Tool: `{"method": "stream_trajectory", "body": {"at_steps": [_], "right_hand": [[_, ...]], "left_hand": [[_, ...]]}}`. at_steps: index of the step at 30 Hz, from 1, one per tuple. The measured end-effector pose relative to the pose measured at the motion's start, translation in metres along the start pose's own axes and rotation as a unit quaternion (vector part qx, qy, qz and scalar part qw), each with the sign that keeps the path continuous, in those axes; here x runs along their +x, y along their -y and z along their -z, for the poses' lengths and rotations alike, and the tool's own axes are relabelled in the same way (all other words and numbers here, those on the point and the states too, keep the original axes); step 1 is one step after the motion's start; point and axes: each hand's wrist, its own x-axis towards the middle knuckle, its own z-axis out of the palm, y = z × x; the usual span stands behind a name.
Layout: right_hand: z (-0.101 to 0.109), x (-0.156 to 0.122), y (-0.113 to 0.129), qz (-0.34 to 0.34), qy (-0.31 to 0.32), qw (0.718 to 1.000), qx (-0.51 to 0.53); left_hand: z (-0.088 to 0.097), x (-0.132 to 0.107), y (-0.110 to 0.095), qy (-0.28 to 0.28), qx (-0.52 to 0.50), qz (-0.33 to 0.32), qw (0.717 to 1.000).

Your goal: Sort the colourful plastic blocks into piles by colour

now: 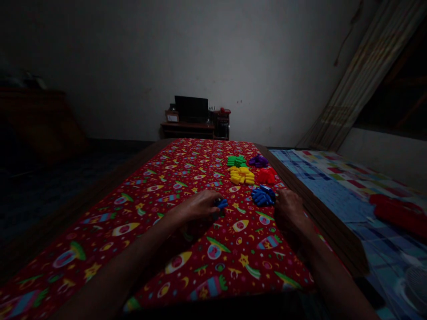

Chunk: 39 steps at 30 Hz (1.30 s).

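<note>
The long counter [336, 231] runs away toward 12 o'clock, a red printed cloth [150, 202] covering most of its top. At 3 o'clock, beyond its edge, lies a checked spread [310, 191].

Taking the heap of blue pieces [263, 196] as the clock's centre, the left hand [205, 204] is out at 9 o'clock, well apart from it, and the right hand [288, 206] is just beside it at about 4 o'clock. The right hand's fingers are curled in next to the heap; the back of the hand hides the tips, so I cannot tell whether they grip anything.

The loose heaps lie toward the counter's far right: yellow pieces [242, 175] at 11 o'clock from the blue, red pieces [267, 176] near 12, green pieces [236, 161] further out at 11, and purple pieces [258, 161] further out near 12 — each colour in its own group.

Smallest is the blue part [222, 203] in the left hand, pinched between thumb and fingers with its end showing past them; whether it is one piece or several is unclear. The step in hand looks like two-handed work with the blue pieces. The next move seems to call for a fingertip grip — close-lying pieces could shift if nudged.
</note>
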Motion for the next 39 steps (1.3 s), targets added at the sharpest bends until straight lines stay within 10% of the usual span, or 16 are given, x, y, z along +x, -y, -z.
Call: {"method": "stream_trajectory", "body": {"at_steps": [5, 11, 19, 27, 35, 39], "right_hand": [[0.005, -0.005, 0.033, 0.103, -0.087, 0.972, 0.193], [0.002, -0.03, 0.085, 0.278, 0.017, 0.901, 0.332], [0.005, -0.012, 0.05, 0.156, -0.041, 0.941, 0.299], [0.0, 0.001, 0.012, 0.061, -0.047, 0.979, 0.188], [0.008, 0.0, 0.026, 0.001, -0.085, 0.97, 0.226], [0.007, -0.015, 0.059, 0.116, -0.008, 0.919, 0.377]], "left_hand": [[-0.001, 0.006, -0.009, -0.066, -0.07, 0.021, 0.995], [-0.021, 0.009, -0.03, -0.088, -0.124, -0.032, 0.988], [0.007, -0.008, -0.006, -0.046, 0.005, 0.016, 0.999], [0.029, -0.014, 0.002, 0.115, 0.117, 0.136, 0.977], [0.01, 0.001, 0.004, -0.039, -0.014, 0.076, 0.996], [-0.013, 0.009, -0.013, -0.122, -0.107, -0.014, 0.987]]}}
